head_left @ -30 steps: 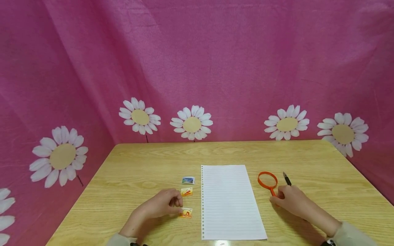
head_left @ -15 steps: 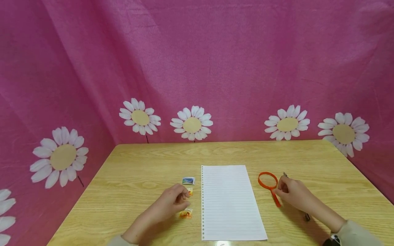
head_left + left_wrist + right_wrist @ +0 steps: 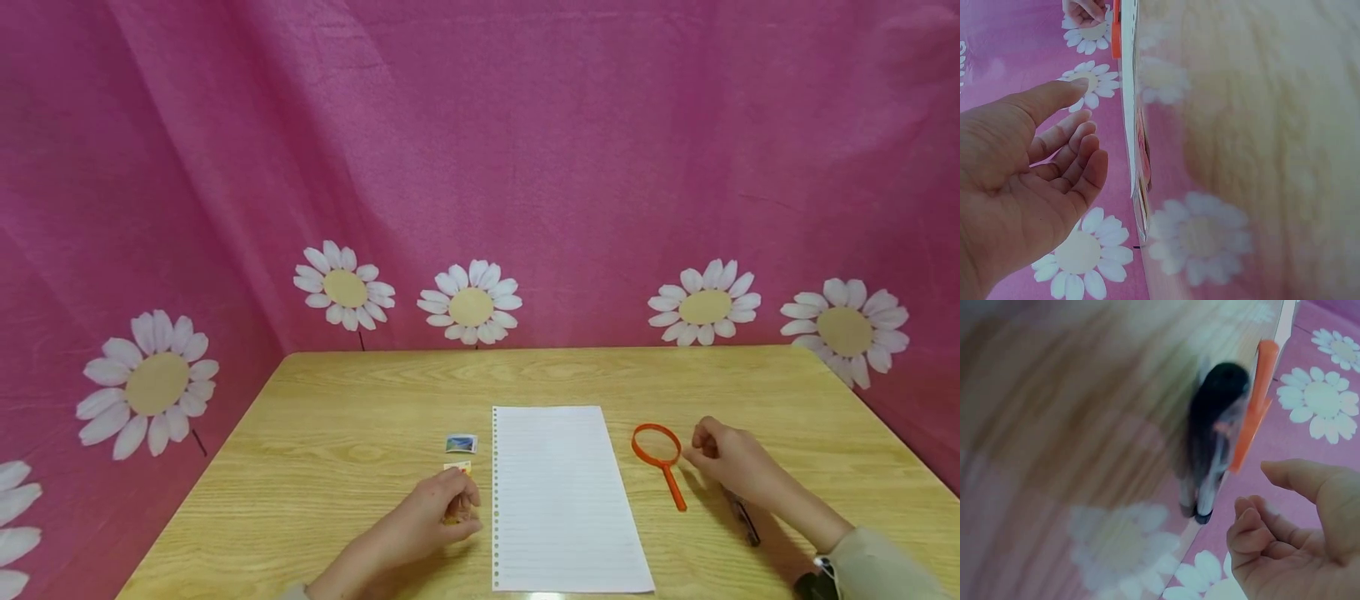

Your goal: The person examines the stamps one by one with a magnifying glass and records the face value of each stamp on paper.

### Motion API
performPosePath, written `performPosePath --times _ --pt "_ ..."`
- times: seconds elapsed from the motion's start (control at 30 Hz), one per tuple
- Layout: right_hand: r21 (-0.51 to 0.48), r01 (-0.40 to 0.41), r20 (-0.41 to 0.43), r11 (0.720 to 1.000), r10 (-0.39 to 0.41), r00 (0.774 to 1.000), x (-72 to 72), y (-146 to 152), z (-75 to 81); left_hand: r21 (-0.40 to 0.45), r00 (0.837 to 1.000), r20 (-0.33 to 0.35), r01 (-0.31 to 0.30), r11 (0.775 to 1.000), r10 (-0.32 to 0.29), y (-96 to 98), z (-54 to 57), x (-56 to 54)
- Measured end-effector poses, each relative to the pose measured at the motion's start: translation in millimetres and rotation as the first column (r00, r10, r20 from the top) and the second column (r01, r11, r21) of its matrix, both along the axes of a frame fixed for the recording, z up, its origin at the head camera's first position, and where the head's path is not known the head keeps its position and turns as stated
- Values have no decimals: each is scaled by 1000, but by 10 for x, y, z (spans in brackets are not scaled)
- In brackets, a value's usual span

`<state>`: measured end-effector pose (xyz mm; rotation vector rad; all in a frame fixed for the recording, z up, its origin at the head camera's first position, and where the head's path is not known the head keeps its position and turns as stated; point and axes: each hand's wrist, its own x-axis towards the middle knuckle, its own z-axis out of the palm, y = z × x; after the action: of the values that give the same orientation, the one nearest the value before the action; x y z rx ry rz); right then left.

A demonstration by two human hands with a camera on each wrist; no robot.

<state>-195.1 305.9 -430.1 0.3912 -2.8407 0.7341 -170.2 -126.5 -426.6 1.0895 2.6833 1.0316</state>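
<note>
My left hand (image 3: 435, 512), fingers loosely bent and nothing held, hovers over two small yellow-and-red stamps. It partly covers the farther yellow stamp (image 3: 459, 465); most of the nearer one is hidden behind the fingers. Beyond them lies a blue stamp (image 3: 461, 443). The left wrist view shows the palm (image 3: 1016, 181) with thumb and fingers apart. My right hand (image 3: 738, 467) hangs above a black pen (image 3: 742, 518), also without anything in its grasp. Just left of it lies an orange magnifying glass (image 3: 673, 487). The right wrist view shows the pen (image 3: 1213, 431) large and close.
A lined, hole-punched sheet of paper (image 3: 562, 500) lies between the hands on the wooden table (image 3: 360, 392). Behind the table hangs a pink cloth (image 3: 585, 167) with white daisies.
My right hand has left the magnifying glass's handle and shifted up and right over the pen. My left hand has moved right, over the stamps.
</note>
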Motion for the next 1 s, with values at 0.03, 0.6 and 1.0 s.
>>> performPosePath --times 0.03,0.6,1.0 --pt "2 1 -8 1000 -1 1000 -7 20 -7 -7 1000 -3 -1 1000 1 11 -3 11" --pt "46 36 60 998 -38 997 -168 257 -58 -150 997 67 33 988 -23 146 7 156" --pt "78 10 73 997 -15 997 -243 264 -74 -230 991 76 124 965 -109 178 -8 239"
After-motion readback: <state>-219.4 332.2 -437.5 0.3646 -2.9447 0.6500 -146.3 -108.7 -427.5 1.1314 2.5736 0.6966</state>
